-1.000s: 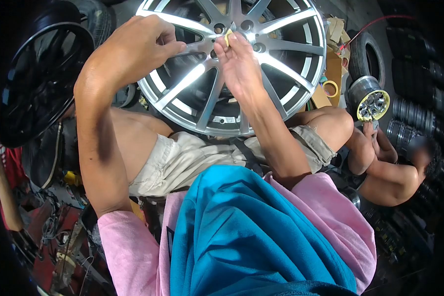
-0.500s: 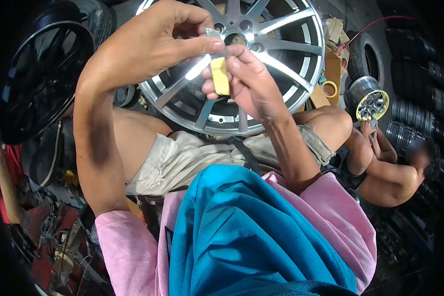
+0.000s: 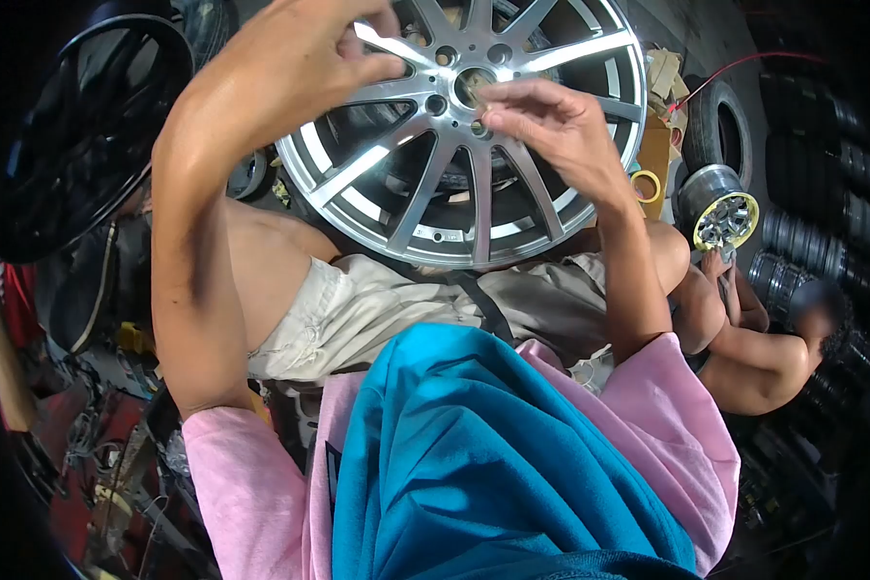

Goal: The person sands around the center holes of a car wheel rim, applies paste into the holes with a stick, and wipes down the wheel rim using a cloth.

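Alloy wheel rim [image 3: 449, 145], one, upper centre of frame: probably heavy, rigid, slick-faced; best gripped by outer lip [image 3: 454, 259] or spokes [image 3: 425, 188]. Left hand [image 3: 304, 53], upper left: half-curled, contents indeterminable. Right hand [image 3: 570, 126], near hub [image 3: 503, 72]: loosely pinched, contents likewise indeterminable.

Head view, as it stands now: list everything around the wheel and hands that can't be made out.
All in the head view:
- Silver wheel: top cut off by the upper edge.
- Left hand: partly cut off by the upper edge; blurred fingers hide any grip.
- Right hand: fingers blurred; anything small between them cannot be told.
- Co-worker's hand: too small to read its grip.
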Tool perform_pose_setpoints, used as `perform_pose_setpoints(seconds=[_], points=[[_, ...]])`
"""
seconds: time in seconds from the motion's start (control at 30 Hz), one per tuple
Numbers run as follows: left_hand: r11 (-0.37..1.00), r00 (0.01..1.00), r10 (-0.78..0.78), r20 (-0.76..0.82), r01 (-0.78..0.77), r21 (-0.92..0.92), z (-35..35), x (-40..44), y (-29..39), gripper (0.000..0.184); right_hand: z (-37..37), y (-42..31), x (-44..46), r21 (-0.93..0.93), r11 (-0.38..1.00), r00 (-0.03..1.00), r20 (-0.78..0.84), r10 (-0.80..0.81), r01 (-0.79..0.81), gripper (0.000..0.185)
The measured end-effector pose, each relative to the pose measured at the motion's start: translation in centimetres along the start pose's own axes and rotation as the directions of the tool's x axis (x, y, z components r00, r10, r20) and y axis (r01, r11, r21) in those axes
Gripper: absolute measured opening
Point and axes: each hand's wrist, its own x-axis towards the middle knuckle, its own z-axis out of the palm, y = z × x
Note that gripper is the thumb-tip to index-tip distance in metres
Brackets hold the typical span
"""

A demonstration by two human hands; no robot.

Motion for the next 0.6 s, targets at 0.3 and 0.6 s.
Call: perform_pose_setpoints(seconds=[0.3, 0.6], points=[[0.996, 0.996, 0.089, 0.023, -0.089, 0.013, 0.5, 0.3, -1.9, 0.024, -3.9, 3.0, 3.8, -0.783, 0.61, 0.974, -0.023, -0.227, 0.124, 0.029], [0.999, 0.998, 0.042, 0.051, -0.043, 0.03, 0.3, 0.1, -1.7, 0.025, -4.0, 4.2, 5.8, -0.874, 0.408, 0.934, 0.129, -0.332, 0.266, 0.028]])
